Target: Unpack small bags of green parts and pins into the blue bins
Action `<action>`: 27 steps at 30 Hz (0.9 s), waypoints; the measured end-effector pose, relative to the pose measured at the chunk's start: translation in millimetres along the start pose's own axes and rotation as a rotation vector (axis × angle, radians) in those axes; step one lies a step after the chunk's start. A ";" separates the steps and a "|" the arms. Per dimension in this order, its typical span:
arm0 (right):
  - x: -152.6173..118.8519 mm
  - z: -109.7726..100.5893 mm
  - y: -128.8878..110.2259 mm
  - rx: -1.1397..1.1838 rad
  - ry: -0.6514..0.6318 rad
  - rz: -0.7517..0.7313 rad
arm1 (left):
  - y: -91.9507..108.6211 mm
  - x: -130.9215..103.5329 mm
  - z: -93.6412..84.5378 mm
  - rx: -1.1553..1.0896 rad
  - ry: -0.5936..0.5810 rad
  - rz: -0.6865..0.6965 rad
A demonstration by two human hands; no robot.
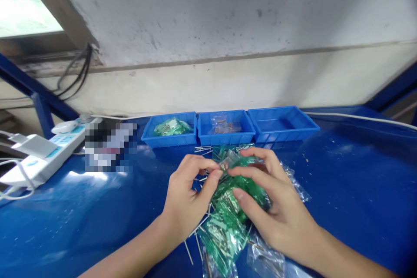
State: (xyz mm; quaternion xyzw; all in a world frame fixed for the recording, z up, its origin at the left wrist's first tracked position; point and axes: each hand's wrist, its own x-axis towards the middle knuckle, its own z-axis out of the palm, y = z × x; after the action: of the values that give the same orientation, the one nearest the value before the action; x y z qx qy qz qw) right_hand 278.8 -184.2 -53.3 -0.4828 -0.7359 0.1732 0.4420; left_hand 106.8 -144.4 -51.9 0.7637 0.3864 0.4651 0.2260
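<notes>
My left hand (187,195) pinches the edge of a small clear plastic bag (230,159) between thumb and fingers. Something small shows inside the bag, too small to name. My right hand (280,202) is beside it, thumb and fingers apart; its index fingertip is close to the bag, and I cannot tell if it touches. Under both hands lies a pile of green plastic bags (224,230) with metal pieces in them. Loose thin metal rods, like rivets (198,245), stick out around the pile. More clear bags (265,256) lie at its lower right, partly hidden by my right hand.
Three blue trays stand in a row behind the pile: the left tray (169,140) holds green bags, the middle tray (226,139) clear bags, the right tray (283,135) nothing visible. A white power strip (42,166) with plugs and a pixelated object (109,147) lie left.
</notes>
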 end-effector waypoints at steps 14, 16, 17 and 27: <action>8.4 1.2 5.0 0.160 0.076 0.011 | 7.9 0.5 -3.6 -0.056 -0.141 -0.020; 7.1 1.5 6.1 0.127 0.096 -0.096 | 6.4 3.8 -5.0 -0.298 -0.186 -0.275; 6.5 1.5 6.5 0.113 0.101 -0.137 | 5.2 4.8 -5.2 -0.414 -0.211 -0.380; 4.4 3.5 6.4 0.322 0.041 -0.058 | -2.1 6.1 -6.7 -0.410 -0.173 -0.363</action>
State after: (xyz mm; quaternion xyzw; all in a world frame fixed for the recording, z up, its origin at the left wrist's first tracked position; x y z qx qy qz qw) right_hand 278.8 -176.7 -57.5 -0.3878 -0.7031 0.2662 0.5333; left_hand 101.7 -138.3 -47.0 0.6573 0.3941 0.4185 0.4873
